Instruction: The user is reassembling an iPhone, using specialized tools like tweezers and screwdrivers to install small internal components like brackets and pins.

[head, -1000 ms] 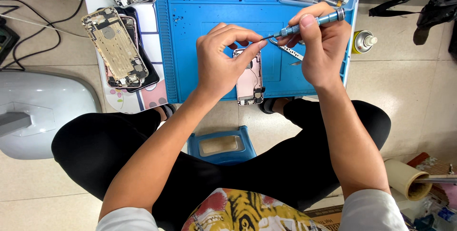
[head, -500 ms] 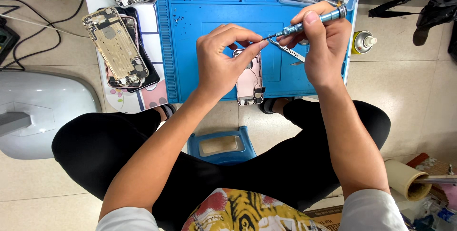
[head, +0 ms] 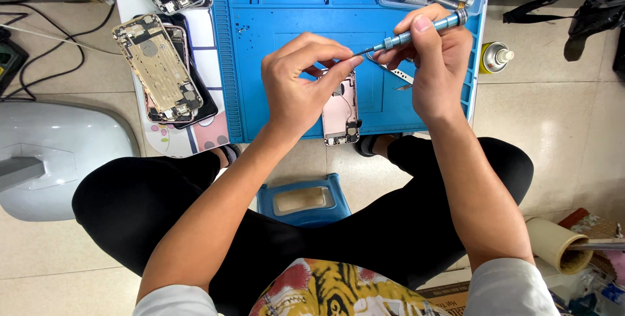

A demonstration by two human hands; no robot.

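Right hand grips blue-grey screwdriver, tip meeting left fingertips. Left hand pinched closed at tip, resting over pink opened phone on blue mat. Gold phone shell lies well left on surface.

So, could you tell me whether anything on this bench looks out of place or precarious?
The pink opened phone hangs past the blue mat's near edge, and the gold phone shell lies askew atop other phones.

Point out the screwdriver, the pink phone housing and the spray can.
screwdriver (head: 423, 30), head view, on its knurled grey-blue handle.
pink phone housing (head: 343, 113), head view, on its open back.
spray can (head: 493, 57), head view, on its body.
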